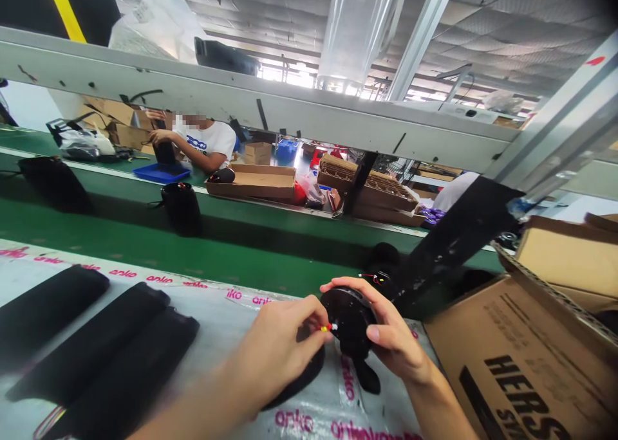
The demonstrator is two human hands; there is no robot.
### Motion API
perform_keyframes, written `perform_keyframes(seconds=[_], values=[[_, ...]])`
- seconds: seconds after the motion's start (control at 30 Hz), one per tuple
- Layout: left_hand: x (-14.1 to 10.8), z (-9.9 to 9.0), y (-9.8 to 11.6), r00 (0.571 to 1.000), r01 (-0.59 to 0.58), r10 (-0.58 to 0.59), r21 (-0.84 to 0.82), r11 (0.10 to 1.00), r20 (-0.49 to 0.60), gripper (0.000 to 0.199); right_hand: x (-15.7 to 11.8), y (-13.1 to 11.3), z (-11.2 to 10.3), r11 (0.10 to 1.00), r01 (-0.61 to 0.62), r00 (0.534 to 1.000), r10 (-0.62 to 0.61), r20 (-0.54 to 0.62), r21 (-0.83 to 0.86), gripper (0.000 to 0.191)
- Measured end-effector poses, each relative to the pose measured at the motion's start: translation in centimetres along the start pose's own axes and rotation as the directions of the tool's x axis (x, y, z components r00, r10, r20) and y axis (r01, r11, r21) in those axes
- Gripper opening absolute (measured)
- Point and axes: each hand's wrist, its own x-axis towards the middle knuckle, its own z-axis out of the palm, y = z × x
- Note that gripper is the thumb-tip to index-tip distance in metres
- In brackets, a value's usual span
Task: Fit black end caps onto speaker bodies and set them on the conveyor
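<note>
My right hand (396,337) grips a round black plastic part (348,314) by its rim, tilted so that its inner face turns toward me. At its centre my left hand (284,337) pinches a small wire connector (327,328) with red, yellow and white on it. Under my left hand lies another dark rounded part (302,379), mostly hidden. A black tab-like piece (367,375) hangs below the held part. To the left, several long black fabric-covered cylinders (125,356) rest on the printed plastic sheet (222,337), with thin coloured wires at the near end.
A cardboard box (521,356) stands close on the right. Beyond the sheet runs a green conveyor (270,247) carrying black cylinders (181,208). A metal beam (270,112) crosses above. A co-worker (207,144) handles a black cylinder over a blue tray (161,173) across the line.
</note>
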Motion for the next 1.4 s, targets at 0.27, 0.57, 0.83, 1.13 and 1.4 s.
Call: perform_keyframes(seconds=[0.27,0.57,0.83,1.13,1.4], values=[[0.0,0.5,-0.3,0.996,-0.024,0.022,-0.029,0.999,-0.083,0.018,-0.8,-1.3,0.6,0.979,0.055,0.998,-0.059,-0.016,-0.197,0.061],[-0.6,0.1,0.0,0.993,-0.098,0.091,0.106,0.99,0.073,0.014,-2.7,-1.9,1.4,0.906,-0.015,1.0,0.002,-0.03,-0.424,0.065],[-0.7,-0.1,0.0,0.979,-0.195,0.177,0.215,0.957,0.1,0.014,-3.6,-2.9,2.3,0.811,0.001,1.0,-0.016,-0.02,-0.585,0.076],[-0.9,-2.7,0.6,0.979,-0.072,0.031,0.198,0.978,0.202,0.016,-2.0,-1.6,2.2,0.912,-0.142,0.989,0.12,-0.081,-0.385,0.071],[-1.5,-6.5,1.2,0.943,-0.02,-0.051,0.209,0.978,0.329,0.024,-1.5,-1.6,3.3,0.942,-0.192,0.977,0.209,0.035,-0.275,0.071]])
